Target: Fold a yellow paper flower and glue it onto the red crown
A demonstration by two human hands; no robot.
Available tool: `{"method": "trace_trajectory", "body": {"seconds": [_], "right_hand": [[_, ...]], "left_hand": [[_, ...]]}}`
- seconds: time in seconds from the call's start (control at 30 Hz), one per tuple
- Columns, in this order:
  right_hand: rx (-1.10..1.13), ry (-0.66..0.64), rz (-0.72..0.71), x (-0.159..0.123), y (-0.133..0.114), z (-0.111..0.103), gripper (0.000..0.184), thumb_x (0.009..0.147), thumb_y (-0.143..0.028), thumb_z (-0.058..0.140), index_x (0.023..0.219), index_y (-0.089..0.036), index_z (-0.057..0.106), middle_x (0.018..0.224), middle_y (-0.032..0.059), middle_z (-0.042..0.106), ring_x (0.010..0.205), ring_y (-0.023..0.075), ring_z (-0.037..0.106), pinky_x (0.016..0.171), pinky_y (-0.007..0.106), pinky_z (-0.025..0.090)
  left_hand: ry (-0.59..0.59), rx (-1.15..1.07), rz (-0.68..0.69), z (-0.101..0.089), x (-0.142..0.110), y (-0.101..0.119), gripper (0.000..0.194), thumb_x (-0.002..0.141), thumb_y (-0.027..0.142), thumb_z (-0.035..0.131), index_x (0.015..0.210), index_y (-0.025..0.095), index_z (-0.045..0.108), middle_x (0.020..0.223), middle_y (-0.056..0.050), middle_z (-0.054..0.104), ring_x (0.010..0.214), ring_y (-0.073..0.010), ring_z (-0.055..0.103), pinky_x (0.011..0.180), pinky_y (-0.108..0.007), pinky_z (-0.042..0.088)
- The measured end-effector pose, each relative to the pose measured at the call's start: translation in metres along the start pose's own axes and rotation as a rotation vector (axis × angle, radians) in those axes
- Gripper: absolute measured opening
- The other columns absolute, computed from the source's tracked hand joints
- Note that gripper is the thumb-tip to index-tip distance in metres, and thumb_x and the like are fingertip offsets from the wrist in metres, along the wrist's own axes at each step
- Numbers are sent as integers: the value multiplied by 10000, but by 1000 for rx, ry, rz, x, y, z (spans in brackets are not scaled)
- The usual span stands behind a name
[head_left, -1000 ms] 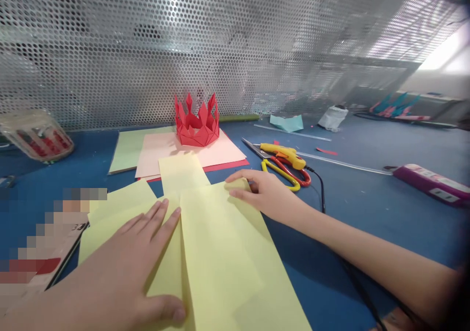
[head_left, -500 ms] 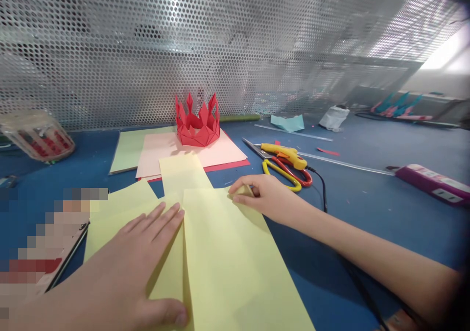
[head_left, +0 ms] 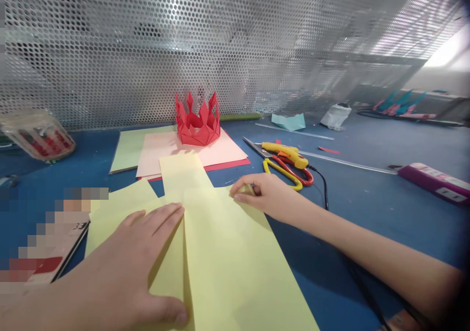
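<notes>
A sheet of yellow paper (head_left: 231, 257) lies in front of me, its left edge slightly raised. My right hand (head_left: 264, 194) pinches its far right corner between thumb and fingers, and the corner curls there. My left hand (head_left: 143, 257) rests on yellow paper to the left, fingers stretched out and thumb apart, with fingertips and thumb at the raised edge. Another yellow sheet (head_left: 128, 196) shows partly under that hand. Beyond the main sheet, a narrow yellow paper strip (head_left: 185, 172) reaches toward a red paper crown (head_left: 198, 130).
Pink paper (head_left: 157, 152) and green paper (head_left: 128, 150) lie under and beside the crown. Scissors (head_left: 282, 174) and a yellow glue gun (head_left: 284, 153) with a black cord sit past my right hand. A purple power strip (head_left: 433, 181) is at right, a clear jar (head_left: 38, 135) at left.
My left hand's fingers have drawn closer together and bent slightly at the paper's edge. My right hand keeps its pinch on the corner, almost unmoved.
</notes>
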State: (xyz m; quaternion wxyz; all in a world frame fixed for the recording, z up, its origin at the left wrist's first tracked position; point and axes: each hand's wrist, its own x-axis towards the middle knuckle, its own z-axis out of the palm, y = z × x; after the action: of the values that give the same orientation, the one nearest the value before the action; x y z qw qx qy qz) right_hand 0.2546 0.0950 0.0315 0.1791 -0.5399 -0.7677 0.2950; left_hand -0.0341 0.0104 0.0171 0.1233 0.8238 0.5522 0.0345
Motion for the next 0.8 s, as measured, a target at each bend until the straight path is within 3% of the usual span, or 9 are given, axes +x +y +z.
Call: {"method": "trace_trajectory", "body": {"seconds": [0.1,0.37,0.5,0.7,0.8], "right_hand": [[-11,-2,11,0,-1,-1,160,833,-282,652,889,-184,765,585,-36,517,505,103,353,506,246,273],[-38,0,35,3,-1,-4,146,820,-272,661,871,-176,758,619,-22,572,522,110,411,531,249,313],[-52,6,33,2,-1,-7,135,815,-261,655,861,-184,754,647,-12,601,545,120,443,542,252,331],[-65,26,38,2,0,-11,125,811,-253,659,847,-185,757,618,-21,577,526,115,420,543,260,318],[-36,38,24,5,3,-12,247,848,-382,650,935,-175,752,715,2,629,555,115,454,535,257,323]], "left_hand": [[-72,19,-26,-8,1,-1,1180,555,705,761,1561,288,306,1634,-67,340,1462,-445,321,1138,-639,363],[-4,70,-11,-8,1,12,1103,553,742,758,1502,283,435,1603,-83,390,1432,-458,374,1112,-647,391],[-42,111,17,-7,0,14,1064,604,812,685,1496,291,432,1620,-98,326,1453,-453,333,1101,-669,373],[-97,78,130,-3,-5,10,862,800,793,513,1518,364,305,1623,-78,256,1476,-412,277,1112,-696,304],[-52,118,192,3,-11,13,891,829,778,477,1536,310,202,1623,-99,210,1490,-393,240,1142,-684,232]]}}
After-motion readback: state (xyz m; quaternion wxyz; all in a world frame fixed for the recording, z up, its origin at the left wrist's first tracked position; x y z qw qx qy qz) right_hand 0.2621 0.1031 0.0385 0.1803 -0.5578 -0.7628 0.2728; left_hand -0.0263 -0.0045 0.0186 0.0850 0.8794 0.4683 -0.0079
